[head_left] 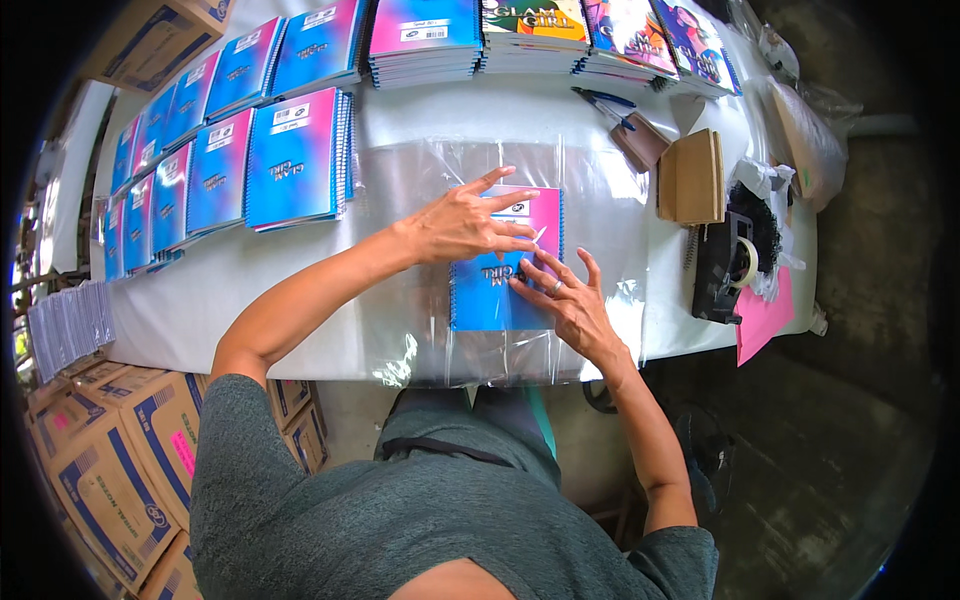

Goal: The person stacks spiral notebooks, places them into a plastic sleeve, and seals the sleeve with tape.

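Observation:
A spiral notebook with a blue and pink cover lies on a clear plastic sheet in front of me. My left hand reaches over its upper left part, fingers spread. From the lower right my right hand, with a ring on one finger, rests its fingertips on the cover, fingers apart. Between the fingertips of both hands shows a small white sliver; which hand touches it I cannot tell. Part of the cover and its pale label are hidden by my fingers.
Stacks of blue-pink notebooks line the left; other notebook stacks stand along the back. To the right are scissors, a brown cardboard piece, a black tape dispenser and pink paper. Cardboard boxes sit lower left.

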Demonstrator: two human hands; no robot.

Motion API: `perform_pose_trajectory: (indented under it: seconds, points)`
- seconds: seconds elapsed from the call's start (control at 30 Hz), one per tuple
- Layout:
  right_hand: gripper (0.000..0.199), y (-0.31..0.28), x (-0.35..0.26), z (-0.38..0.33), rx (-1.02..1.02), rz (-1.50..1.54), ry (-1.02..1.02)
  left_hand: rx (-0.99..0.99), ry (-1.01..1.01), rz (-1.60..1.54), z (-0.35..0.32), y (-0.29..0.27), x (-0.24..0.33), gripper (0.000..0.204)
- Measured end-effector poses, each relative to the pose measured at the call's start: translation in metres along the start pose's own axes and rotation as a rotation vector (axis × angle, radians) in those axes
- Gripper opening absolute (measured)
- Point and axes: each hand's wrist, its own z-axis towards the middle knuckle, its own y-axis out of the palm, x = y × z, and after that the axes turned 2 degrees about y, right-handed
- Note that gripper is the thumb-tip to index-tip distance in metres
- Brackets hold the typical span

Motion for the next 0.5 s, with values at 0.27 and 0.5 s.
perform_pose_trajectory:
  seconds: [0.27,0.5]
  points:
    - [0.066,-0.008,0.006,0.007,-0.147,0.031,-0.020,0.051,0.062,-0.007,0.013,0.032,-0.007,0.030]
    - [0.073,-0.008,0.004,0.009,-0.131,0.109,0.028,0.146,0.017,-0.036,0.010,0.042,-0.005,0.029]
